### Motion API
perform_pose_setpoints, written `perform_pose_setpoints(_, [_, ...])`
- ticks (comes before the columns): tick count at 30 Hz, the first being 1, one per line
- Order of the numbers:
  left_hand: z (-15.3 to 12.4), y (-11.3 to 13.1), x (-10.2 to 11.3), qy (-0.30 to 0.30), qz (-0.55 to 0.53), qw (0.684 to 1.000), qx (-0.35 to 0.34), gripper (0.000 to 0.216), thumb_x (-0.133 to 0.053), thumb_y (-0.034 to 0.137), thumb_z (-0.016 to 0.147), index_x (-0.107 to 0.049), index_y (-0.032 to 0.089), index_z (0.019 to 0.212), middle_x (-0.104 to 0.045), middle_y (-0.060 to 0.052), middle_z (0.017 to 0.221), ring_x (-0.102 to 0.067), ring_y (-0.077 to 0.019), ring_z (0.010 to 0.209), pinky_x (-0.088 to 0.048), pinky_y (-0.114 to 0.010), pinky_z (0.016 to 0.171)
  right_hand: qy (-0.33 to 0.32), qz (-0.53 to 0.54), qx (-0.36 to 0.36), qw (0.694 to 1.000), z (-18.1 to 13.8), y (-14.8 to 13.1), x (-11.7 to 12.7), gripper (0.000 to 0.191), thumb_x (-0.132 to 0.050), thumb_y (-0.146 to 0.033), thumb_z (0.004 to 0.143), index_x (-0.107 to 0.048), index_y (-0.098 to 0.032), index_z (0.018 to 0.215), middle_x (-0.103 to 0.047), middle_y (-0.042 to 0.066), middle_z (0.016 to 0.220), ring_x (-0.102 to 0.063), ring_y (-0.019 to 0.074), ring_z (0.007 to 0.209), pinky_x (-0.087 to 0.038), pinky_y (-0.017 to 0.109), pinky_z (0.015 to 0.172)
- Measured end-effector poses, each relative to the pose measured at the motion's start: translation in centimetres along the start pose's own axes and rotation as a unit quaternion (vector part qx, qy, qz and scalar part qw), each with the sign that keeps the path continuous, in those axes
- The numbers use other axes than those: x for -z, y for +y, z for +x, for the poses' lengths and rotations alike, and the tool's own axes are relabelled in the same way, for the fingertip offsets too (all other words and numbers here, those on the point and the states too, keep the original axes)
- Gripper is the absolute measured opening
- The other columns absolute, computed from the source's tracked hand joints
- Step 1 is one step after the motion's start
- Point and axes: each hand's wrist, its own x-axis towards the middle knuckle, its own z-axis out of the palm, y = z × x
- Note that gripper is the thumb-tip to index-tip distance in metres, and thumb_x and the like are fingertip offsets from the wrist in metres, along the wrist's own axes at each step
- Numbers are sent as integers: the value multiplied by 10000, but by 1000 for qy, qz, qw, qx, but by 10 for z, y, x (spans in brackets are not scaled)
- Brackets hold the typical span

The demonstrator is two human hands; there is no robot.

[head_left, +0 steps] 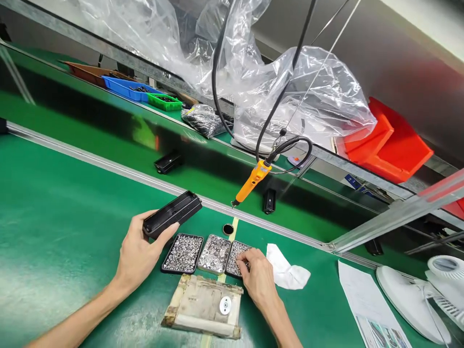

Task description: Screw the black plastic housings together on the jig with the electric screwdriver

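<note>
My left hand (139, 253) grips a long black plastic housing (173, 213) by its near end, holding it above the green mat. My right hand (255, 273) reaches into the rightmost small tray of screws (235, 253), fingertips pinched down among them; what they hold is too small to see. Two more trays of small silver screws (183, 253) and washers (214, 253) lie side by side between my hands. An orange electric screwdriver (252, 181) hangs on its black cable just beyond the trays.
A taped cardboard block with a round metal disc (225, 305) lies in front of the trays. A crumpled white cloth (286, 270), papers (362, 299) and a white fan (427, 299) sit at right. Black parts (168, 162) ride the conveyor behind; bins and plastic bags stand beyond.
</note>
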Motion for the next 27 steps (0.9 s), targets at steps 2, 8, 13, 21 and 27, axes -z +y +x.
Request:
perform_pose_setpoints(2, [-3, 1, 0, -8, -15, 1000, -8, 658, -751, 620, 800, -547, 254, 1307, -685, -42, 1177, -677, -260, 993, -539, -361, 873, -1, 19, 2, 1000, 0, 1, 1, 170, -545, -113, 953, -664, -200, 869, -673, 40, 879, -598, 218, 852, -423, 325, 764])
perform_pose_setpoints(8, [-7, 5, 0, -16, -31, 999, -18, 591, -765, 542, 804, -560, 271, 1288, -674, -19, 1170, -655, -255, 1025, -507, -349, 890, -1, 109, -31, 994, -21, -14, 21, 222, -515, -271, 1036, -667, -193, 896, -666, 33, 867, -588, 170, 783, -458, 282, 698])
perform_pose_setpoints(13, [-10, 13, 3, -23, -37, 999, -24, 535, -770, 460, 843, -553, 258, 1289, -659, -20, 1180, -644, -228, 1020, -499, -338, 883, -53, 247, 14, 967, -53, -42, 35, 178, -586, -262, 1009, -703, -213, 885, -645, 21, 857, -608, 148, 804, -470, 265, 713])
perform_pose_setpoints(21, [-14, 19, 4, -32, -45, 998, -42, 513, -781, 372, 857, -552, 219, 1290, -656, -27, 1172, -632, -190, 1000, -500, -309, 866, -58, 227, 4, 972, -64, -43, 23, 188, -562, -208, 1017, -743, -257, 1035, -616, 39, 950, -631, 154, 879, -496, 270, 738])
perform_pose_setpoints(27, [-15, 19, 5, -25, -37, 998, -41, 528, -797, 353, 833, -569, 199, 1284, -670, -31, 1138, -628, -192, 960, -510, -316, 843, -66, 227, 35, 971, -65, -38, 29, 220, -548, -152, 1014, -707, -262, 1121, -635, 36, 1009, -640, 142, 934, -524, 259, 805])
